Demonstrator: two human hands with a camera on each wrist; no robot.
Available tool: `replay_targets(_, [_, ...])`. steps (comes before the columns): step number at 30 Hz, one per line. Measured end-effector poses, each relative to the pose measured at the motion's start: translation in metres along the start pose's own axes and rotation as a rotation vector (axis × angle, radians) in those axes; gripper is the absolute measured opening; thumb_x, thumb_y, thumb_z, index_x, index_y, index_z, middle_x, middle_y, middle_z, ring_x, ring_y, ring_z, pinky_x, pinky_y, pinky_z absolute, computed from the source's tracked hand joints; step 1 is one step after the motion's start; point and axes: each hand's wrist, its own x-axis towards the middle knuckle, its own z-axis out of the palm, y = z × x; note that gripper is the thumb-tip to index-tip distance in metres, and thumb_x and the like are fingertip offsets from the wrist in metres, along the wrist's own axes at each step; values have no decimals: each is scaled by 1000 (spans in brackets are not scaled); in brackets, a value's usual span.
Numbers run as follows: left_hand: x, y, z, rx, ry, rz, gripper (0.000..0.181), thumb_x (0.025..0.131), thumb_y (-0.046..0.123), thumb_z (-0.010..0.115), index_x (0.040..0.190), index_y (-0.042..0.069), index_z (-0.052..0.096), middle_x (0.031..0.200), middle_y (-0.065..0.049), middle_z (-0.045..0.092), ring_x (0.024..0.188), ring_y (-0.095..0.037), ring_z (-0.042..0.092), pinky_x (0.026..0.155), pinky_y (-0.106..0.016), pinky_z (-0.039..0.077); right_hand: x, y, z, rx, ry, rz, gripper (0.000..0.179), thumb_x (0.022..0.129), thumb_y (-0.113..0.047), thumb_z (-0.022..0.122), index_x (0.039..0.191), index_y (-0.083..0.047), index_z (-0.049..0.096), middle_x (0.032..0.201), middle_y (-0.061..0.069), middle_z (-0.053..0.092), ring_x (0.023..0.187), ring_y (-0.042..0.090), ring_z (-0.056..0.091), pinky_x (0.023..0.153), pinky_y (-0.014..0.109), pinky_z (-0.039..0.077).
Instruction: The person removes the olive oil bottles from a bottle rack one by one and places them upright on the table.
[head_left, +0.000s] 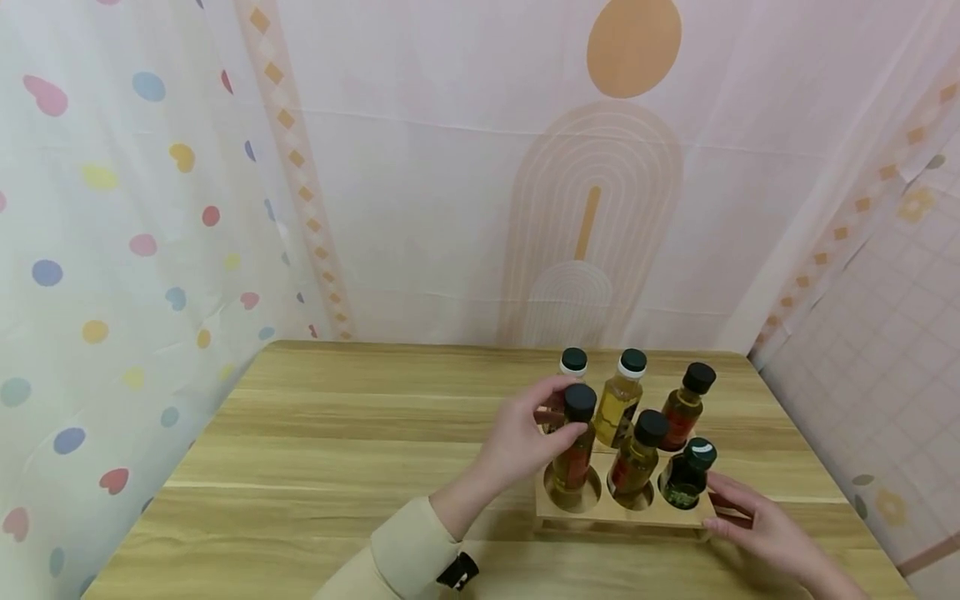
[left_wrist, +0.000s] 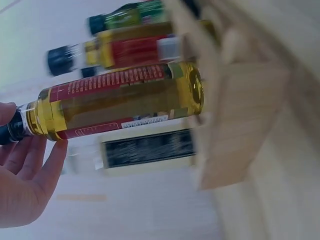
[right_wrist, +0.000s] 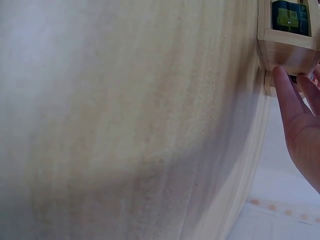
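My left hand [head_left: 523, 432] pinches an oil bottle [head_left: 574, 468] by its neck, just under the black cap, between thumb and fingers. This bottle has a red label and yellow oil. It stands over the front left hole of a two-tier wooden bottle rack [head_left: 617, 520]; in the left wrist view its base [left_wrist: 198, 90] shows just outside the rack's edge. At the rack's right end, my right hand [head_left: 768, 533] touches the wood with fairly straight fingers. Nearest to that hand is a dark green bottle [head_left: 684, 479] in the front right hole.
In the front middle hole sits another black-capped bottle [head_left: 633, 467]. Behind it stand a pale yellow oil bottle [head_left: 617, 408], a red-labelled bottle [head_left: 681, 417] and a green-capped bottle [head_left: 573, 361]. The wooden table [head_left: 315, 450] meets patterned curtains [head_left: 420, 208] at the back and sides.
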Motion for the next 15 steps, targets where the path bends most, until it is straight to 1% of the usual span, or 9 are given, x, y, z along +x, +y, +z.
replay_targets(4, [6, 13, -16, -27, 50, 75, 46, 83, -3, 76, 126, 5, 63, 110, -11, 69, 94, -22, 66, 78, -31, 58, -1, 1, 1, -10, 9, -9, 61, 90, -4, 71, 134, 24, 40, 135, 50, 34, 105, -14, 47, 78, 19, 53])
replay_targets(6, [7, 16, -25, -31, 77, 88, 46, 82, -4, 76, 125, 4, 63, 112, -11, 68, 95, -23, 66, 78, -31, 58, -1, 1, 1, -16, 12, -10, 61, 89, -3, 71, 134, 25, 40, 135, 50, 34, 105, -15, 47, 78, 18, 53])
replay_targets(8, [7, 17, -35, -24, 104, 79, 46, 81, -5, 76, 124, 4, 63, 112, -11, 68, 94, -23, 66, 78, -32, 58, -1, 2, 1, -17, 15, -8, 60, 89, -3, 71, 134, 25, 41, 135, 50, 34, 105, -15, 47, 78, 18, 53])
replay_targets(10, [7, 14, -44, -12, 133, 60, 45, 81, -6, 76, 123, 4, 64, 110, -11, 68, 94, -23, 66, 78, -34, 59, -1, 2, 2, -23, 19, -4, 60, 89, -3, 71, 133, 25, 41, 135, 50, 34, 105, -15, 47, 79, 18, 53])
replay_targets(13, [4, 7, -57, 20, 181, 6, 45, 81, -6, 76, 123, 5, 64, 108, -10, 67, 94, -24, 65, 78, -37, 59, -1, 1, 2, -27, 20, 6, 60, 89, -4, 72, 133, 24, 42, 135, 49, 35, 105, -15, 47, 79, 18, 53])
replay_targets(15, [2, 0, -65, 40, 213, -23, 45, 81, -5, 76, 123, 5, 64, 108, -10, 67, 95, -25, 65, 79, -40, 58, -1, 0, 1, -34, 19, 16, 60, 90, -5, 72, 134, 23, 43, 135, 49, 35, 105, -15, 47, 79, 18, 53])
